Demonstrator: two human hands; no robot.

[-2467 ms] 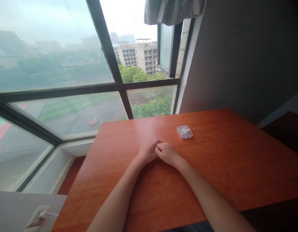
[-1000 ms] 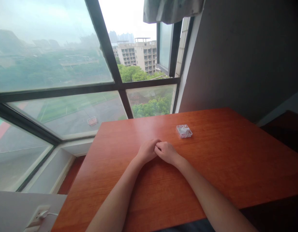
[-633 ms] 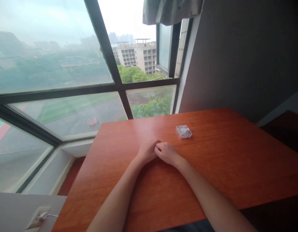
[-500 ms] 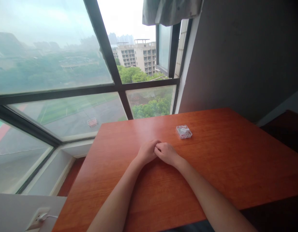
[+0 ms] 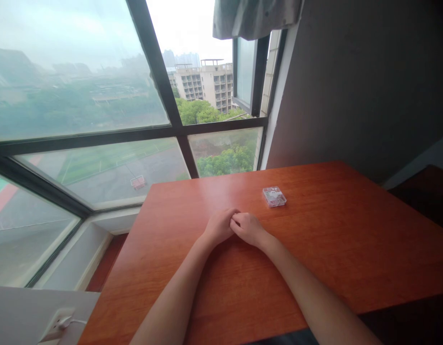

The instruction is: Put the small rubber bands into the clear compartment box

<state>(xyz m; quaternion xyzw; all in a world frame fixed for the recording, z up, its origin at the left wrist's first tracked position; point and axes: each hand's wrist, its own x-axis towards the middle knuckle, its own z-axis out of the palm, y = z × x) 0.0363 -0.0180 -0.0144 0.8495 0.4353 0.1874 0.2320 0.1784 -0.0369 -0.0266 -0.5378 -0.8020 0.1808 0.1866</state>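
Note:
My left hand (image 5: 220,226) and my right hand (image 5: 247,227) rest together on the reddish-brown wooden table (image 5: 336,239). Both are closed, with their fingers folded against each other, and no object shows in them. Part of the fingers is hidden where the hands meet. Beyond my right hand, a little to its right, lies a small clear plastic box (image 5: 274,197). It looks closed, and the small pinkish and whitish contents are too small to name. Neither hand touches it.
Dark-framed windows (image 5: 99,139) run along the left and far side, with one pane (image 5: 245,72) swung outward. A grey curtain (image 5: 257,19) hangs at the top. A dark wall (image 5: 351,96) stands at the right. At lower left, a plug sits in a wall socket (image 5: 58,326).

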